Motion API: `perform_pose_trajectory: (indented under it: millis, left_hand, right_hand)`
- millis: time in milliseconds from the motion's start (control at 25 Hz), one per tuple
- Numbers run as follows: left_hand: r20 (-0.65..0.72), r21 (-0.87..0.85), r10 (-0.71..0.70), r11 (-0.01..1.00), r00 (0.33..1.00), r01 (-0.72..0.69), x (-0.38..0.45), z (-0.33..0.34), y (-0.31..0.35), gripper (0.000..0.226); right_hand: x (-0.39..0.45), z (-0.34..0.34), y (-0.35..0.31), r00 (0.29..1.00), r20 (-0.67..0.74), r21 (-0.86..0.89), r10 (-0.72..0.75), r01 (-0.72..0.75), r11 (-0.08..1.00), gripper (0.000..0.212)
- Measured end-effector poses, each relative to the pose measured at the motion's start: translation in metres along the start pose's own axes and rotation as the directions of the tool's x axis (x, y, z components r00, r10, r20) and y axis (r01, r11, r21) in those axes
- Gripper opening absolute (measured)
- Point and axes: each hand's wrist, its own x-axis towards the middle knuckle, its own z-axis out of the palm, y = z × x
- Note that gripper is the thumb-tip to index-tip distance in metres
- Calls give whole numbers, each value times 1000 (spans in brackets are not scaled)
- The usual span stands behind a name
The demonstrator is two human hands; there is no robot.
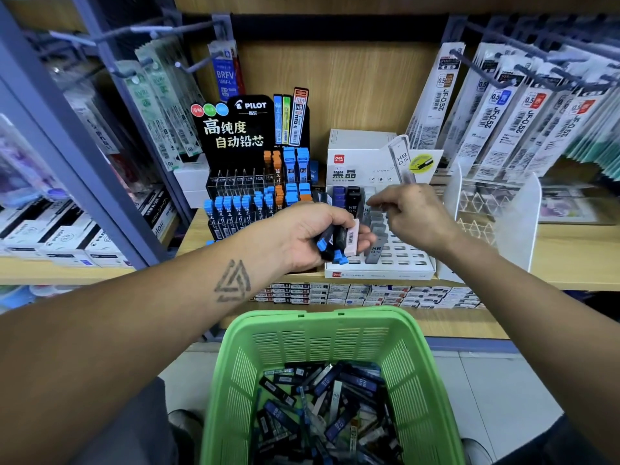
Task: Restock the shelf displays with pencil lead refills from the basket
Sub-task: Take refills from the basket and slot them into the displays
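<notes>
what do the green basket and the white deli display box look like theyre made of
Green basket: looks like moulded plastic, slightly glossy, with slotted vent walls and a thick rolled rim. White deli display box: probably printed cardboard, matte, with folded edges and punched slots holding the refills; it could be thin plastic.

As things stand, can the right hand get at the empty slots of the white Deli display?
Probably yes. The right hand hovers directly above the white Deli display, whose front slots lie open. Only the left hand, gripping a bunch of refill cases, crowds the near-left corner.
</notes>
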Motion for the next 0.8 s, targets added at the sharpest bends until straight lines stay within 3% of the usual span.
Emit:
perform_pose_trajectory:
  millis: [120,280,480,800]
  left_hand:
    - [-3,-5,22,1000,1000,-22,-2,0,2,14]
    - [-12,-3,52,999,999,-52,-3,-5,5,12]
    - [-11,-12,60,998,998,-60,-3,-6,7,12]
    - [-13,-12,61,998,998,-61,-3,-8,5,13]
  right_hand:
    - [-4,8,3,998,49,-138,-38,44,989,47]
    - [1,4,2,990,-114,-66,-79,72,995,37]
    - [5,8,6,989,-49,-181,-143,132,975,37]
    - [6,5,-1,992,9,-89,-128,128,988,44]
